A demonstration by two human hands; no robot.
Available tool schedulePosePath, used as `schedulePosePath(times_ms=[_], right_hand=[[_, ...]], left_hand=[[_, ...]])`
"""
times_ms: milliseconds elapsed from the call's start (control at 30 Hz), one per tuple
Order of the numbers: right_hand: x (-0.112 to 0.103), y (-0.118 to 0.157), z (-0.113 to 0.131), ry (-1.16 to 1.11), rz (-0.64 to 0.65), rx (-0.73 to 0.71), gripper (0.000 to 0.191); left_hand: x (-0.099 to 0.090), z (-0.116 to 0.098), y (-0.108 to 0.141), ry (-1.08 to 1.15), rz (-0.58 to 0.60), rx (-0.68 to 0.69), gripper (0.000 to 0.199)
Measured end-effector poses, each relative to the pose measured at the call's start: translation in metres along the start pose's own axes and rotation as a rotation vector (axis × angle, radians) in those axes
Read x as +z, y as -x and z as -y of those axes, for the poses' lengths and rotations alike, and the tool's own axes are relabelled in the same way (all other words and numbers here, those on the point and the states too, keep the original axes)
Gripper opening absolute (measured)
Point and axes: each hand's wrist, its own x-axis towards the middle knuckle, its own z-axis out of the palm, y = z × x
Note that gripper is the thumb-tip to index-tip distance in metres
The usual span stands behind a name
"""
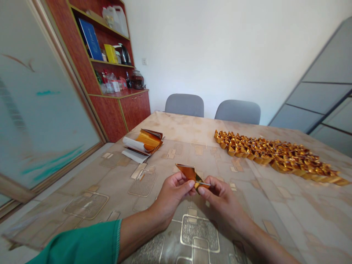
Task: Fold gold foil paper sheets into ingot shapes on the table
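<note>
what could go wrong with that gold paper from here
The thin gold foil paper pinched between the left hand and right hand could crease or tear at its fold. The loose curled stack of sheets might slide apart if bumped. The folded gold pieces lie unfenced on the patterned table cover, so a stray knock could scatter them.

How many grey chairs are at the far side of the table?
2. One grey chair stands behind the far edge of the table, left of centre; the other grey chair stands just to its right. Others may be out of view.
</note>
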Motion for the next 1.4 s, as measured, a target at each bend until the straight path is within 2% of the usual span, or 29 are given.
schedulePosePath(times_ms=[167,267,333,367,467,567,633,700,800,900,1000,1067,1167,1233,1400], right_hand=[[0.001,-0.001,0.008,0.071,-0.084,-0.049,0.039],[0.001,0.0,0.011,0.055,-0.046,-0.008,0.039],[-0.002,0.0,0.017,0.124,-0.014,-0.027,0.038],[-0.005,0.001,0.02,0.197,-0.021,-0.071,0.037],[-0.015,0.001,0.028,0.432,-0.062,-0.274,0.015],[-0.022,-0.001,0.029,0.657,0.045,-0.502,0.039],[-0.023,-0.002,0.028,0.751,0.139,-0.562,0.043],[-0.022,-0.004,0.028,0.763,0.174,-0.581,0.033],[-0.02,-0.006,0.029,0.669,0.17,-0.619,0.013],[-0.02,-0.007,0.03,0.551,0.092,-0.536,0.006],[-0.016,-0.006,0.028,0.39,-0.038,-0.354,0.013],[-0.01,-0.004,0.026,0.25,-0.062,-0.25,0.017],[0.001,0.0,0.027,0.095,-0.055,-0.135,0.02],[0.004,0.001,0.028,0.067,-0.047,-0.099,0.023],[0.0,0.001,0.031,0.138,-0.073,-0.119,0.035]], left_hand=[[-0.001,-0.001,-0.001,-0.015,0.0,-0.011,0.029],[-0.001,-0.003,-0.001,0.021,-0.003,-0.064,0.036],[0.0,-0.006,-0.001,0.046,-0.027,-0.084,0.04],[-0.001,-0.008,-0.001,0.054,-0.041,-0.097,0.041],[-0.002,-0.011,-0.001,0.086,-0.059,-0.176,0.041],[-0.003,-0.013,0.0,0.132,-0.012,-0.265,0.039],[-0.004,-0.013,0.002,0.158,0.046,-0.323,0.037],[-0.004,-0.013,0.003,0.159,0.096,-0.358,0.035],[-0.002,-0.013,0.005,0.077,0.141,-0.312,0.034],[0.0,-0.016,0.006,-0.11,0.171,-0.129,0.027],[0.002,-0.02,0.008,-0.381,0.115,0.204,0.017],[0.004,-0.02,0.009,-0.445,0.087,0.306,0.014],[0.005,-0.017,0.008,-0.355,0.065,0.215,0.015],[0.005,-0.013,0.007,-0.33,0.04,0.17,0.017],[0.005,-0.006,0.006,-0.315,0.046,0.097,0.021]])
